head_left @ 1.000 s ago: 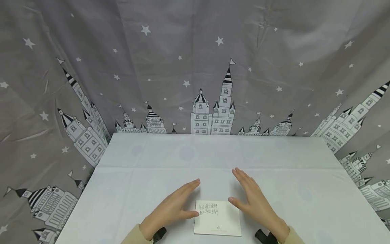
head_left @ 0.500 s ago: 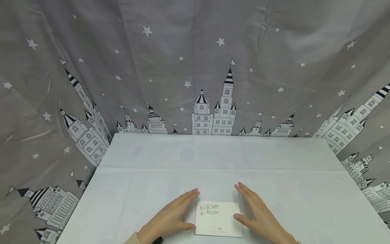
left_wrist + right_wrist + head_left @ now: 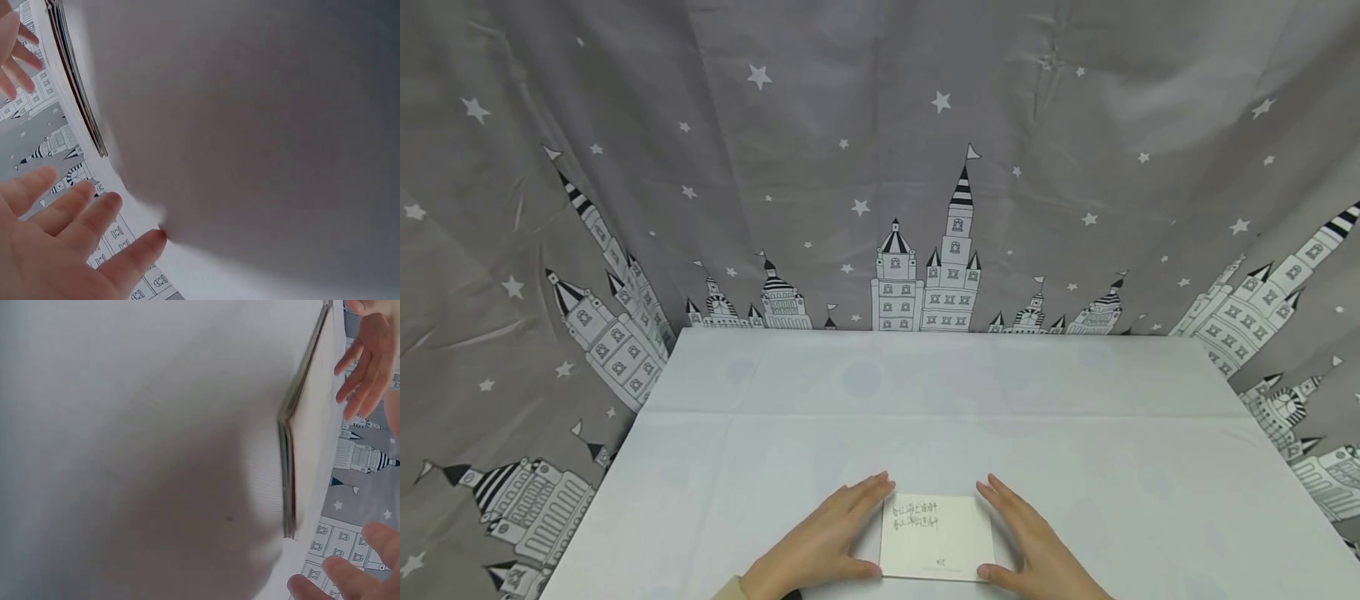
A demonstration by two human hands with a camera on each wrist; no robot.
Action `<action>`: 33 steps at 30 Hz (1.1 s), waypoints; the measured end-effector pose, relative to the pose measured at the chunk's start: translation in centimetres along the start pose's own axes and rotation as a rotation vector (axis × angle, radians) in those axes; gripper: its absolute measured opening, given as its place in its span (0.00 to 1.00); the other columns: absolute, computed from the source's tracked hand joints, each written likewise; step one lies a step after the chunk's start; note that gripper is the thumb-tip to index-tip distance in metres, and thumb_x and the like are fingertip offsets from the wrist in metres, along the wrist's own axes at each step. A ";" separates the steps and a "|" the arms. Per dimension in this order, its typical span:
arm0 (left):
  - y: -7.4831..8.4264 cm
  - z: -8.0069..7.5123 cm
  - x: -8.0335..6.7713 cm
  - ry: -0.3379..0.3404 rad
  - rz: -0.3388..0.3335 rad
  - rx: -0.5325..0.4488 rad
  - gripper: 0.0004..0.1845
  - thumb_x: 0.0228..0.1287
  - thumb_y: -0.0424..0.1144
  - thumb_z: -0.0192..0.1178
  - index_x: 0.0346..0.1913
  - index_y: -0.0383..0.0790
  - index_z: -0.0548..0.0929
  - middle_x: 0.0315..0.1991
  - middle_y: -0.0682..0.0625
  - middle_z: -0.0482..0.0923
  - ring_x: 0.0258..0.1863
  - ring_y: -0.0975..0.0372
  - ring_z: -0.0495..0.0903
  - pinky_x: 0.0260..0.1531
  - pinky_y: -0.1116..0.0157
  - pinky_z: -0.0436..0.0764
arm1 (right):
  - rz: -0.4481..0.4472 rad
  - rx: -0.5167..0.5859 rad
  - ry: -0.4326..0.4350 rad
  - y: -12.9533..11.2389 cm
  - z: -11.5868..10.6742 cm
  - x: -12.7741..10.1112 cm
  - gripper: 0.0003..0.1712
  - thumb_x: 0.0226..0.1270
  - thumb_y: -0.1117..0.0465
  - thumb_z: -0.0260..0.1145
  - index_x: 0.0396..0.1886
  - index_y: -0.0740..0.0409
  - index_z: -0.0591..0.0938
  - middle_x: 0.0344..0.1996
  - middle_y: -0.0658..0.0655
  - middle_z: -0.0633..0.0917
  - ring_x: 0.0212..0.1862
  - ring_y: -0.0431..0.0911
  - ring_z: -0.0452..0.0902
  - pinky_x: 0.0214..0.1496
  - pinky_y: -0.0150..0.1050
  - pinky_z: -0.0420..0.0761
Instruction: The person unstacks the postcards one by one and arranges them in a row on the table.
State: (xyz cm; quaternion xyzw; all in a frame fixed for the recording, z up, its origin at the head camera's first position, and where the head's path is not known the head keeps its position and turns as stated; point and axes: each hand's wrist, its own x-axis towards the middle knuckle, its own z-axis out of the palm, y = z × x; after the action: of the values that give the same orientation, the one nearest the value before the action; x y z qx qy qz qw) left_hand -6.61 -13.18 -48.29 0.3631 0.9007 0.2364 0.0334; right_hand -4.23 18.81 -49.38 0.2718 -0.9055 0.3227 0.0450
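A small stack of cream cards (image 3: 936, 537) lies flat near the table's front edge, with two lines of handwriting and a short mark on its top face. Thin layers with coloured edges show along the stack's side (image 3: 75, 81) in the left wrist view. My left hand (image 3: 831, 533) is at the stack's left side, fingers extended and thumb apart, fingertips close to the far left corner. On the other side is my right hand (image 3: 1037, 542), its thumb tip right at the near right corner and its fingers reaching to the far right corner.
A white cloth (image 3: 775, 375) with faint pale dots and fold lines covers the table. Behind it and at both sides hangs a grey curtain (image 3: 820, 108) printed with castles and stars.
Both hands have come down and toward the person, and are now lower beside the stack's two sides. The stack itself stays in place.
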 end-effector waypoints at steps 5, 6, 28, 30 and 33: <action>0.3 0.2 0.2 -0.036 -0.017 -0.020 0.54 0.45 0.57 0.71 0.72 0.39 0.58 0.72 0.43 0.57 0.69 0.49 0.59 0.62 0.41 0.60 | -0.013 -0.020 -0.016 0.5 0.5 -0.5 0.57 0.48 0.31 0.68 0.72 0.55 0.63 0.67 0.66 0.65 0.64 0.62 0.64 0.50 0.65 0.73; 0.4 0.3 0.3 -0.044 -0.018 -0.020 0.54 0.45 0.57 0.71 0.72 0.39 0.58 0.72 0.43 0.57 0.69 0.48 0.58 0.62 0.40 0.59 | -0.004 -0.014 -0.024 0.6 0.6 -0.6 0.57 0.47 0.31 0.69 0.73 0.55 0.62 0.68 0.65 0.65 0.64 0.63 0.64 0.50 0.65 0.73; 0.8 0.8 1.1 -0.126 -0.057 0.044 0.56 0.43 0.57 0.72 0.73 0.40 0.56 0.71 0.49 0.59 0.70 0.49 0.55 0.63 0.38 0.55 | 0.009 -0.156 -0.012 0.5 1.6 -0.7 0.58 0.43 0.29 0.68 0.69 0.60 0.67 0.65 0.62 0.71 0.63 0.62 0.65 0.58 0.55 0.62; 0.8 0.8 1.1 -0.125 -0.060 0.034 0.56 0.43 0.57 0.73 0.73 0.41 0.56 0.71 0.49 0.59 0.70 0.50 0.55 0.63 0.38 0.55 | 0.014 -0.160 -0.024 0.4 1.5 -0.7 0.58 0.42 0.32 0.70 0.68 0.60 0.67 0.64 0.61 0.71 0.63 0.62 0.65 0.61 0.47 0.56; 0.8 0.7 1.1 -0.125 -0.067 0.022 0.56 0.43 0.57 0.73 0.73 0.41 0.57 0.71 0.50 0.59 0.70 0.50 0.55 0.63 0.39 0.54 | 0.062 -0.117 -0.080 0.1 1.3 -0.6 0.57 0.40 0.38 0.74 0.69 0.61 0.66 0.66 0.61 0.70 0.65 0.62 0.62 0.63 0.44 0.49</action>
State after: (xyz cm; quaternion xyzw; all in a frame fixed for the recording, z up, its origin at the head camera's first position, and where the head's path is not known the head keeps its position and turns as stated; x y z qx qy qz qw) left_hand -6.70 -11.67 -48.47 0.3473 0.9110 0.2019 0.0933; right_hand -3.67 18.40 -50.65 0.2532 -0.9319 0.2593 0.0148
